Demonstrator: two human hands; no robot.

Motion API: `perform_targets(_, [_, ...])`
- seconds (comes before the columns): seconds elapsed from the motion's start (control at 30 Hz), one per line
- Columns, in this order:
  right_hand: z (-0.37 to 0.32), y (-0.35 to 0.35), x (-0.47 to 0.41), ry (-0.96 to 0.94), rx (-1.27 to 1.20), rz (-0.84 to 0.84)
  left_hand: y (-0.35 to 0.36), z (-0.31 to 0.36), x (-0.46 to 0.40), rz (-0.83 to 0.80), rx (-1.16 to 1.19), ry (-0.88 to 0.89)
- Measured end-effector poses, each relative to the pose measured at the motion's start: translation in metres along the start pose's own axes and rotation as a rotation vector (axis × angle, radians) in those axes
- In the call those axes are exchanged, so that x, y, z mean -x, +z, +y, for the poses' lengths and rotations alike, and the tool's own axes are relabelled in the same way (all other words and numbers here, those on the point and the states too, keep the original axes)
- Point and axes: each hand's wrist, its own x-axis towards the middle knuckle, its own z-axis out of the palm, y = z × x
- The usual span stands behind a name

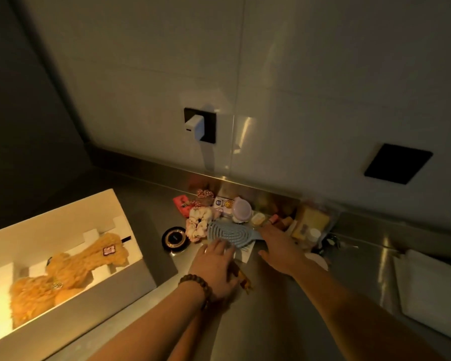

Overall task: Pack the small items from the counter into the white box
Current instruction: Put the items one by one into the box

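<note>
A home kitchen: steel counter (pixel 284 303), tiled wall (pixel 323 74) and plugged-in charger (pixel 194 126).

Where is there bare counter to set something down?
Bare steel counter lies between the white box and the black round compact, and near, between both forearms. By the back wall, around the blue brush, it is crowded.

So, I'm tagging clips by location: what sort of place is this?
Probably a kitchen or utility counter in a home: a stainless steel counter with a raised back edge, a pale panelled wall, and a wall socket with a white charger plugged in. Toiletries and scrunchies suggest domestic use.
</note>
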Motion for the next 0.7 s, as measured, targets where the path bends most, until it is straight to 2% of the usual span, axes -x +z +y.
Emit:
perform_targets(0.1, [0.003, 0.012, -0.012, 0.015, 0.067, 0.042, 0.019, 0.017, -0.004, 0.060, -0.018, -0.060])
perform_targets(0.23, [0.004, 0.018, -0.013, 0.064, 0.196, 0.059, 0.040, 0.029, 0.002, 0.056, -0.028, -0.062])
perform_targets(0.4, [0.006, 0.019, 0.003, 0.129, 0.171, 0.086, 0.049, 0.020, 0.018, 0.071, -0.019, -0.037])
perform_targets(0.53, [-0.002, 0.023, 0.025, 0.168, 0.043, 0.141, 0.050, 0.011, 0.038, 0.016, 0.005, -0.056])
perform_targets(0.7, [-0.024, 0.031, 0.056, 0.252, -0.157, 0.132, 0.048, -0.004, 0.077, 0.101, 0.048, -0.123])
